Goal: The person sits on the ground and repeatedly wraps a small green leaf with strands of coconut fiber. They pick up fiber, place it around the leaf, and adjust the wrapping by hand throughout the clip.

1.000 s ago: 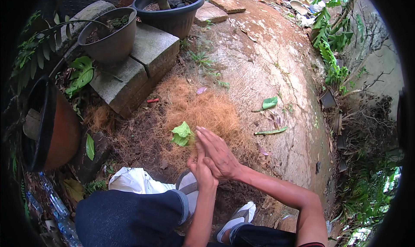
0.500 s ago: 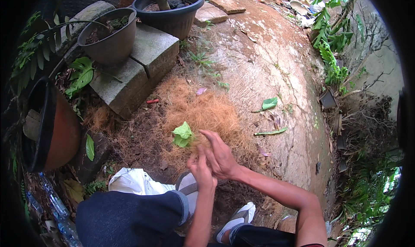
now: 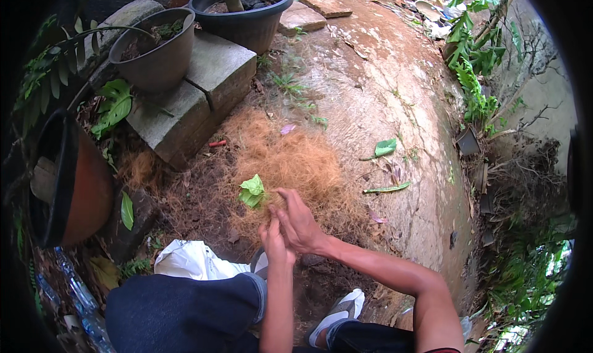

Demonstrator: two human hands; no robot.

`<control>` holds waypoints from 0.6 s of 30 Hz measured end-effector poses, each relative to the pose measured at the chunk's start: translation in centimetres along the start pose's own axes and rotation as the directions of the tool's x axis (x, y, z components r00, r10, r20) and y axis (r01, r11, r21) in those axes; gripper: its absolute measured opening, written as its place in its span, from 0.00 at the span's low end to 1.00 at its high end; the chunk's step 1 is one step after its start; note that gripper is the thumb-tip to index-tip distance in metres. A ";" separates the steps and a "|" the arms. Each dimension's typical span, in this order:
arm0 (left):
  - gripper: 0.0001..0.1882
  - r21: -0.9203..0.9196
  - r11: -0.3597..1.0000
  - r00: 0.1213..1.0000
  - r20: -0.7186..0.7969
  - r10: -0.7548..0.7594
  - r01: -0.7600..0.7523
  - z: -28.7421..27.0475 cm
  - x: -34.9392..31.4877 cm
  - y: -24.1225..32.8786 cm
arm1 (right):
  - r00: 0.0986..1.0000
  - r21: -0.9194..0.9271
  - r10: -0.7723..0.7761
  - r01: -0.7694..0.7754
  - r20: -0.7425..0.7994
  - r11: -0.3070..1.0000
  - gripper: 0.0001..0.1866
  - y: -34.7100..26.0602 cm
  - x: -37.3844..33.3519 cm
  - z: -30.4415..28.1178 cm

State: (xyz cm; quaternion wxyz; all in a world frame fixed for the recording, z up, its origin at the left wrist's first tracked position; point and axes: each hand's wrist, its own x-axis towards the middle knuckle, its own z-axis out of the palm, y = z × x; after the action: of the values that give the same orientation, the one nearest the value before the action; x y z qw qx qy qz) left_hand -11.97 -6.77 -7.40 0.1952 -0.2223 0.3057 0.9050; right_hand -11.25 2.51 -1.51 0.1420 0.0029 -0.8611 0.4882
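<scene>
A small leafy green cutting stands out past my fingertips, its light leaves pointing to the far left. Brown fibre shows around its lower end, which my hands mostly hide. My left hand pinches that lower end from the near side. Pressed against it, my right hand curves around the same spot with its fingers close together. Both hands are above the near edge of a loose heap of orange-brown fibre on the ground.
Concrete blocks carry a grey pot and a large dark pot at the far left. A tipped terracotta-coloured pot lies left, near plastic bottles. A white sack lies by my knee. Cut leaves rest on the slab to the right.
Both hands have shifted a little to the left together with the cutting. The cutting's leaves have turned slightly. The fibre heap and the pots stay where they were.
</scene>
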 end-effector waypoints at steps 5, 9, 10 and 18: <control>0.17 -0.105 0.982 0.987 0.049 -0.153 0.157 0.3 0.6 1.1 | 0.998 0.024 0.001 0.000 -0.067 1.000 0.22 -0.4 0.6 0.6; 0.19 -0.176 0.983 0.997 -0.045 -0.062 0.053 1.2 0.5 0.4 | 0.992 -0.029 0.024 -0.028 -0.125 0.999 0.22 -0.1 0.6 1.4; 0.19 -0.181 0.983 0.999 -0.052 0.004 -0.013 1.7 0.3 0.4 | 0.989 -0.047 0.036 -0.043 -0.143 0.998 0.21 0.0 0.5 1.4; 0.10 0.636 0.525 0.583 -0.142 0.800 -0.565 5.3 -2.5 1.5 | 0.980 -0.196 -0.003 -0.037 -0.197 0.980 0.21 2.3 0.8 -1.3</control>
State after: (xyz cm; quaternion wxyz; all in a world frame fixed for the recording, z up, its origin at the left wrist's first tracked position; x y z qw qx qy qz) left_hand -12.16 -5.00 -1.62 -0.2042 -0.2055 0.6380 0.7135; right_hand -12.08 4.95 -2.63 0.2217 -0.0670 -0.8873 0.3987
